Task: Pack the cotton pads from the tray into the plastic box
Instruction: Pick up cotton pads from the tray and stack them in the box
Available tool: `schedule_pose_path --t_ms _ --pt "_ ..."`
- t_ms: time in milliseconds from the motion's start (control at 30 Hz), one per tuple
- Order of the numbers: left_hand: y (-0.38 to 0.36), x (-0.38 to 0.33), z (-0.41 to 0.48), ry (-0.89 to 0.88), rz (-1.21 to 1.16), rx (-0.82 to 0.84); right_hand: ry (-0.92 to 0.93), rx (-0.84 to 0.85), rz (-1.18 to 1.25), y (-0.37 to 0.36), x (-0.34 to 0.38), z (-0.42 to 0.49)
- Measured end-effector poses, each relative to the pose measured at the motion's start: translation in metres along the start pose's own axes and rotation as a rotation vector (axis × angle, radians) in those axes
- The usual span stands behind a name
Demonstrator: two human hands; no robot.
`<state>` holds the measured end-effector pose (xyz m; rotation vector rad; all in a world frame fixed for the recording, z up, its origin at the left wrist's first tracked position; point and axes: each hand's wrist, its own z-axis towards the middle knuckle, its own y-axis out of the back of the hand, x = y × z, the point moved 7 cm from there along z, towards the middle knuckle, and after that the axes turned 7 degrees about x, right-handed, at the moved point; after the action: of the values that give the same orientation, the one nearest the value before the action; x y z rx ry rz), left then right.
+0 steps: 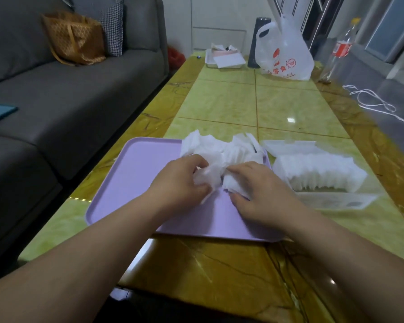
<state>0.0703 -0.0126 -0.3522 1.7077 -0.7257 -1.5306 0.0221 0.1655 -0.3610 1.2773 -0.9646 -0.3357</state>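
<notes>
— Where are the cotton pads (222, 148)?

— Most lie in a loose heap at the far right corner of the lilac tray (135, 173), and some poke past its far rim. Both hands are at the near edge of that heap.

— Holding any?

— Yes. The left hand (184, 180) has its fingers and thumb curled round a crumpled bunch of pads. The right hand (261, 190) is just beside it, with its fingers folded over a flatter wad pressed down toward the tray. The two bunches touch between the hands.

— And the box?

— The clear plastic box (336, 199) sits just right of the tray. A tight row of packed pads (317, 169) stands on edge inside it, and its lid (289, 144) lies open on the far side.

— What's around them?

— It all rests on a glossy green and amber table (289, 106). At the far end are a white plastic bag (285, 54) with red print, a dark tumbler (259, 43), a clear bottle (341, 47) with a red label and a white dish (224, 59) of papers. To the left is a grey sofa (68, 89) with an orange tote bag (77, 38) on it.
</notes>
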Motion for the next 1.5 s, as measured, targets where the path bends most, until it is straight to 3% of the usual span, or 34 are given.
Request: schedule_pose_path --t_ms 200,300,400,533,633,800,1000,1133,1300,1500 --pt "0.003 -0.005 -0.004 -0.023 -0.08 0.027 -0.05 0.009 0.062 0.013 -0.001 -0.004" --pt "0.0 -0.002 -0.008 -0.016 -0.189 0.068 -0.057 0.099 -0.027 0.01 -0.004 -0.009" --pt "0.0 0.007 -0.008 0.016 -0.147 0.043 -0.07 0.16 -0.147 0.006 -0.004 -0.012" --pt "0.006 0.006 -0.009 0.042 -0.096 0.0 -0.082 0.195 -0.119 0.003 0.0 -0.016" --pt "0.011 0.003 -0.008 0.028 -0.048 -0.039 -0.089 0.177 -0.018 0.004 0.0 -0.017" --pt "0.015 -0.011 -0.011 -0.097 -0.232 -0.09 -0.129 0.153 0.103 0.003 -0.002 -0.015" --pt "0.006 0.0 -0.011 -0.017 -0.088 0.038 -0.122 -0.066 0.407 0.02 -0.004 -0.02" --pt "0.006 -0.004 -0.014 -0.008 -0.096 0.064 -0.124 -0.11 0.542 0.026 -0.001 -0.022" --pt "0.015 -0.01 -0.017 -0.018 -0.368 -0.029 -0.182 -0.076 0.847 0.019 -0.004 -0.025" --pt "0.008 -0.009 -0.02 -0.012 -0.787 0.121 -0.279 -0.131 0.95 0.015 -0.015 -0.024"
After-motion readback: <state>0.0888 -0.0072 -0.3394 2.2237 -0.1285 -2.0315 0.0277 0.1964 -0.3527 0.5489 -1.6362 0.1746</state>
